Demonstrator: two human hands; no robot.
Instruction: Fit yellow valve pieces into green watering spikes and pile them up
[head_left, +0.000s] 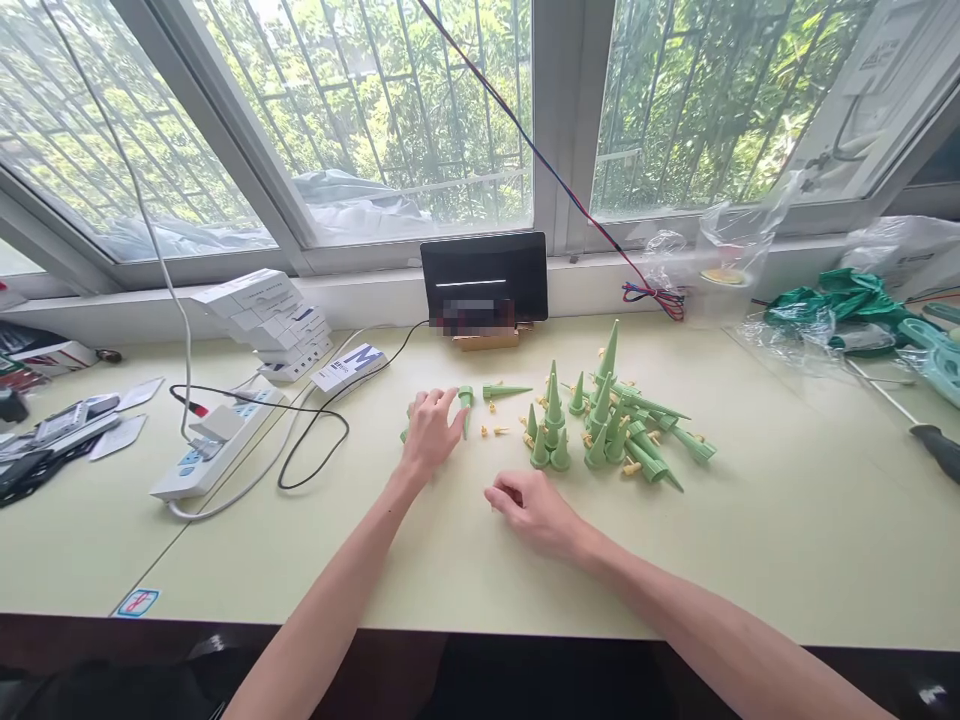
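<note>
My left hand [432,432] rests low over the table, fingers stretched forward and thumb apart. Under its left side, a green piece [405,434] is mostly hidden. Beside the thumb is a green spike with a wide cap [466,398]; another green spike [508,390] lies just beyond. Small yellow valve-like pieces [492,431] are scattered between my hands. My right hand [538,508] is curled closed near the table; what its fingers hold, if anything, is hidden. Beyond it stand several upright green cones [553,410], with more spikes [649,455] lying in a heap to their right.
A dark-screened tablet [484,270] leans by the window. On the left are a power strip [180,480], stacked white boxes [270,320], a single white box [349,368] and looping cables. Plastic bags [840,310] and a black-handled screwdriver [934,445] lie at right.
</note>
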